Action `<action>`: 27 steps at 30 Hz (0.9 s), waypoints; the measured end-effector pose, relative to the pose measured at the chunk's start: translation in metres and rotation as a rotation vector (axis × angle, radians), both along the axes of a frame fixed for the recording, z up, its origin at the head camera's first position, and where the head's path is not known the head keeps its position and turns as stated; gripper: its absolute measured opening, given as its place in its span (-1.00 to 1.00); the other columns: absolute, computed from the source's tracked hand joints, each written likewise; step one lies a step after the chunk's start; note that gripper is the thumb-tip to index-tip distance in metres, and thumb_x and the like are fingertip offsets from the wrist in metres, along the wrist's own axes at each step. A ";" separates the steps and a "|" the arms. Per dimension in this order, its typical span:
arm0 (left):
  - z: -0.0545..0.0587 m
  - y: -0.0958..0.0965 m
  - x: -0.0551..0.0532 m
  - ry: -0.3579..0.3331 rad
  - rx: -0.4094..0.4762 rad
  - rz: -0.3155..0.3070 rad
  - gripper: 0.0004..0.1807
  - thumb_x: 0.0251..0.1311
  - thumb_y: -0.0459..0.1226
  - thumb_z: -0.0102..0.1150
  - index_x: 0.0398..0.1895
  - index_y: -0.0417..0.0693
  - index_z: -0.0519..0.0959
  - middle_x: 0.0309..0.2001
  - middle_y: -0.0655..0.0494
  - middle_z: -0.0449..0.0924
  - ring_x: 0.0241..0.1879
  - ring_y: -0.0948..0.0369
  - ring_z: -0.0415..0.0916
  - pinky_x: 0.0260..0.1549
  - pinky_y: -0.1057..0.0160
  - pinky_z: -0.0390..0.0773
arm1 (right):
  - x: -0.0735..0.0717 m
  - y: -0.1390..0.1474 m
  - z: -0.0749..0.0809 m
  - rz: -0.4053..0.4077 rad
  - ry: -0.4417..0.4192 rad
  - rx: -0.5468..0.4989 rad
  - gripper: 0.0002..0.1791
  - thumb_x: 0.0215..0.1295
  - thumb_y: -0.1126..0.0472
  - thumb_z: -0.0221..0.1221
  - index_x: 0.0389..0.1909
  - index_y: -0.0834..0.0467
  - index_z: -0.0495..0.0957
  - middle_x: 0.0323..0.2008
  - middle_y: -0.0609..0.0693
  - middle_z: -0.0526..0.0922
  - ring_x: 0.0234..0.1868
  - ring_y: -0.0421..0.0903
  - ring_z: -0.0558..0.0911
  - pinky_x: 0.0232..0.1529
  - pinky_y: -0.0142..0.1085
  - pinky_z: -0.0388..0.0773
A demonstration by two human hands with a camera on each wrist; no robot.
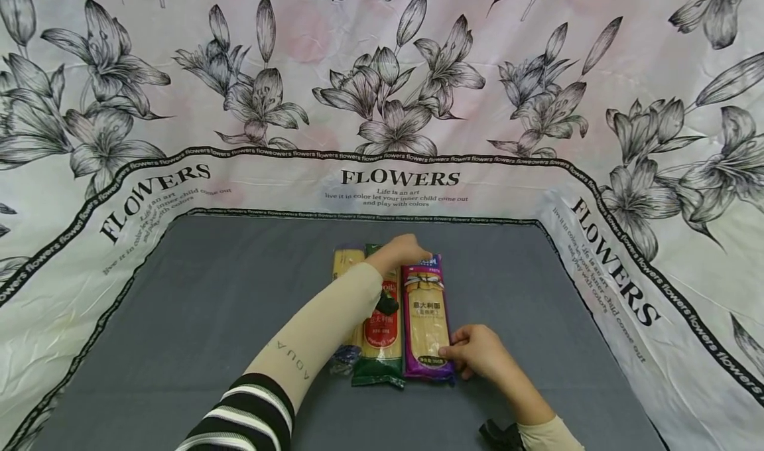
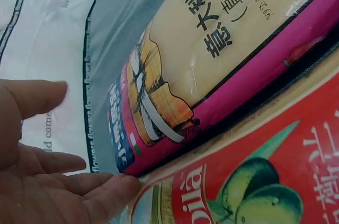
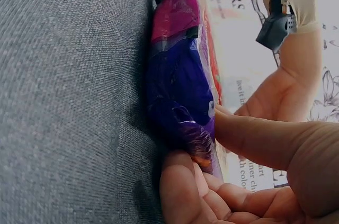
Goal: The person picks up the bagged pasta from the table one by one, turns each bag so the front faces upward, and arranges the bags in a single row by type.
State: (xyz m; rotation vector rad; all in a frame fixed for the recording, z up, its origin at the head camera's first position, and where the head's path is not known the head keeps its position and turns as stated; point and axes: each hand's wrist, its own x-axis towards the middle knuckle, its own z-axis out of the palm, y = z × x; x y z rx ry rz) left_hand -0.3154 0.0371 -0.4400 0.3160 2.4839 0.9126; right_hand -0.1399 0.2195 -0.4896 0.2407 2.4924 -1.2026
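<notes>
Three spaghetti packs lie side by side in the head view. The rightmost is a pink-and-purple spaghetti pack (image 1: 426, 318) with a clear front. My right hand (image 1: 480, 351) pinches its lower right corner between thumb and fingers, seen closely in the right wrist view on the crinkled purple end (image 3: 177, 83). At the pack's far end is my left hand (image 1: 401, 252); in the left wrist view its fingers (image 2: 108, 189) are extended, touching the pack's corner. Beside it lies a green spaghetti pack (image 1: 382, 365) with a red label. A third, yellowish pack (image 1: 348, 260) is partly hidden under my left forearm.
Beneath the packs spreads a grey cloth (image 1: 239, 285) with a white flower-printed border (image 1: 400, 186). A dark wrist device (image 1: 386, 303) sits on the left sleeve, and another dark device (image 1: 500, 434) is by the right wrist.
</notes>
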 end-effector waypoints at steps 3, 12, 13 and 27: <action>0.000 0.007 -0.002 0.030 -0.103 -0.062 -0.33 0.50 -0.03 0.05 0.50 -0.24 0.31 0.49 -0.14 0.32 0.37 -0.02 0.40 0.23 0.09 0.53 | 0.000 0.000 0.002 -0.003 -0.001 -0.005 -0.67 0.15 0.21 0.50 -0.22 0.31 0.62 -0.53 0.03 0.72 -0.62 -0.03 0.64 -0.61 -0.16 0.66; -0.005 0.016 -0.005 0.133 -0.341 -0.181 -0.66 0.56 -0.27 -0.16 0.02 -0.17 0.65 0.41 -0.04 0.46 0.41 0.02 0.35 0.50 0.08 0.25 | 0.002 -0.002 0.004 -0.012 0.009 -0.074 -0.71 0.14 0.32 0.48 -0.23 0.36 0.59 -0.51 0.05 0.72 -0.64 -0.04 0.62 -0.63 -0.14 0.67; -0.005 0.016 -0.005 0.137 -0.347 -0.180 -0.66 0.56 -0.28 -0.14 0.07 -0.16 0.65 0.43 -0.05 0.44 0.48 -0.03 0.26 0.55 0.02 0.17 | 0.002 -0.002 0.003 -0.017 0.004 -0.081 -0.71 0.15 0.33 0.47 -0.22 0.36 0.59 -0.50 0.05 0.72 -0.63 -0.03 0.63 -0.62 -0.14 0.67; -0.015 0.009 -0.023 0.161 -0.393 -0.194 -0.67 0.51 -0.40 -0.07 0.22 -0.19 0.56 0.26 -0.10 0.54 -0.21 0.12 0.44 -0.40 0.24 0.47 | 0.002 0.001 -0.001 -0.052 -0.022 -0.158 -0.67 0.19 0.35 0.45 -0.13 0.42 0.57 -0.39 0.13 0.70 -0.53 -0.02 0.66 -0.55 -0.13 0.73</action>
